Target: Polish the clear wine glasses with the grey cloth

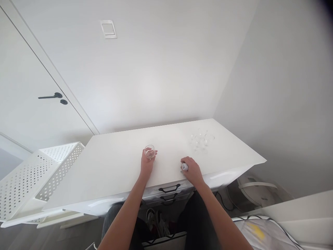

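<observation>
A clear glass is held upright over the white tabletop by my left hand, its fingers curled around the side. To the right, near the front edge, my right hand is closed around a small light-grey, roll-shaped thing. One round end of it shows; the rest lies under my fingers, so its exact kind is unclear. Behind my right hand, several clear glasses stand grouped on the tabletop, their outlines faint against the white.
Dark drawer handles stick out from the cabinet front, close to my knees. A white perforated rack stands at the left, below a door handle. A lidded silver bin sits on the floor at the right. Walls rise behind and to the right.
</observation>
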`<state>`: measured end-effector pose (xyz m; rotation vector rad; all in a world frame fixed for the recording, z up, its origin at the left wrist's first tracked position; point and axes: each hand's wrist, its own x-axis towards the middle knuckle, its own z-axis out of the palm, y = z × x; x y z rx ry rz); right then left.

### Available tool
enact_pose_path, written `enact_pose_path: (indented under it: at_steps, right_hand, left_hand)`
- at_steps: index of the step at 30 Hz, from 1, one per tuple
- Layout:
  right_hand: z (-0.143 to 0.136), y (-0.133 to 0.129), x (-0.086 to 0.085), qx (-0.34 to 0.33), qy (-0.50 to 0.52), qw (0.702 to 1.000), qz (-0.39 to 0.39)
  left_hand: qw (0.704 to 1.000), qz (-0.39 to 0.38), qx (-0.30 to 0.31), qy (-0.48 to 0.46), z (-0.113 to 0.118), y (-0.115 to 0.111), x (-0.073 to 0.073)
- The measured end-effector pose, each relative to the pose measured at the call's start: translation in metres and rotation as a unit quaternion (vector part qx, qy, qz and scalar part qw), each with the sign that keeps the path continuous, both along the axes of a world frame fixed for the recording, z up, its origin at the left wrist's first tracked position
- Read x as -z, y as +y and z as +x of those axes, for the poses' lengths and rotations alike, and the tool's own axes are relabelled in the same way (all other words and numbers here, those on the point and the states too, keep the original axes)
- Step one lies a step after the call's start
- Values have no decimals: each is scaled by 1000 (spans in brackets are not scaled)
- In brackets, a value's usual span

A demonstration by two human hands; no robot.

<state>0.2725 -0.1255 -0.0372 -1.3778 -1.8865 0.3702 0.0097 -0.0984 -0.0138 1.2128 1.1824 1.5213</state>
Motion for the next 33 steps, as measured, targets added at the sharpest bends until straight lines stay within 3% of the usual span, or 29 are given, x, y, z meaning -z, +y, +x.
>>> enact_pose_path:
  at_steps: [6,11,13,18,24,27,30,33]
  right_hand:
    - [53,-2,11,99,-5,995,26]
    - [77,5,16,164,-9,986,34]
    - [79,5,19,179,-13,983,37]
    - [69,2,32,246,-12,963,105]
    - [65,1,34,258,-18,958,121]
    - [66,1,32,253,-32,960,117]
    - [67,2,33,248,-42,959,133]
    - [67,4,37,250,-46,954,156]
  left_hand:
    - [998,-11,-42,47,-1,3,6]
    - [960,-26,-190,204,-2,-7,3]
    - [951,-38,-206,229,-2,-10,4]
    - [972,-14,-136,192,24,0,9]
    - [983,-2,-28,179,100,41,8]
    - [986,-17,-6,167,130,59,7]
    - [986,-21,13,162,147,71,5]
    - [979,-34,50,193,148,74,2]
